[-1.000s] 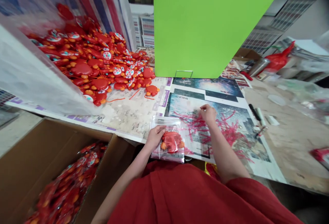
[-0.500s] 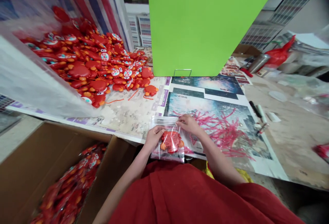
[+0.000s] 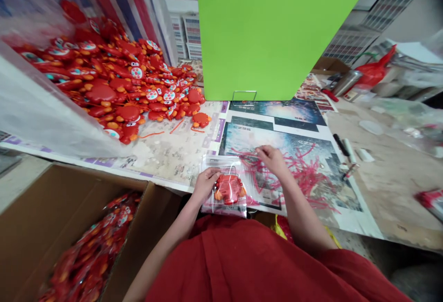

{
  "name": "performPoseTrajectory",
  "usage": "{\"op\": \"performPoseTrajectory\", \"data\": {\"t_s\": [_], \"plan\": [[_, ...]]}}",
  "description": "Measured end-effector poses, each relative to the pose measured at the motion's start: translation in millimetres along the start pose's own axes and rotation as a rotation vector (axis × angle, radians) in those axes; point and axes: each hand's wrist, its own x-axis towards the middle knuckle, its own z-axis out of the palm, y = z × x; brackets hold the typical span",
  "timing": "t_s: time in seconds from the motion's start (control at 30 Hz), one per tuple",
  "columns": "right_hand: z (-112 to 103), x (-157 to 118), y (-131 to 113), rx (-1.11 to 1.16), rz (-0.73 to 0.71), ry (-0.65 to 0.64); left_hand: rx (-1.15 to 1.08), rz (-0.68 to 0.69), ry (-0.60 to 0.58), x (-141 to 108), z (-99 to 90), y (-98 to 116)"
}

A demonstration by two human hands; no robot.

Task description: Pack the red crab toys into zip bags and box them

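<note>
My left hand pinches the left side of a clear plastic bag at the table's front edge. Inside the bag lies a red crab-shaped item with orange claws. Away from the bag, to its upper right, my right hand is over the pink strips with thumb and fingertips pressed together. Whatever those fingertips hold, if anything, is too small to make out.
Many red crab items are heaped at the left beside a plastic sheet. A cardboard box with bagged crabs stands lower left. A green board rises behind. Markers and plastic bags lie right.
My right hand has let go of the bag's top and moved right, over the pink strips. My left hand still holds the bag. The whole view has shifted slightly.
</note>
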Motion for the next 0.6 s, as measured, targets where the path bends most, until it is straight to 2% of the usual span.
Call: {"op": "performPoseTrajectory", "data": {"t_s": [0.1,0.17,0.27,0.43,0.6], "plan": [[21.1,-12.2,-17.5,0.082,-0.051,-0.327,-0.031,-0.005,-0.003,0.0,0.1,-0.8],[35.5,-17.8,-28.1,0.16,-0.086,-0.417,-0.049,-0.006,-0.005,-0.8,-0.4,-1.5],[45.0,-17.9,-37.8,0.283,-0.106,-0.437,-0.071,-0.001,-0.002,-2.0,-1.6,-2.2],[39.6,-11.3,-37.0,0.386,-0.074,-0.501,-0.064,0.01,-0.003,-1.9,-2.2,0.2],[39.8,-16.1,-22.2,0.535,0.023,-0.416,-0.11,-0.083,-0.033,-2.6,-2.6,4.4]]}}
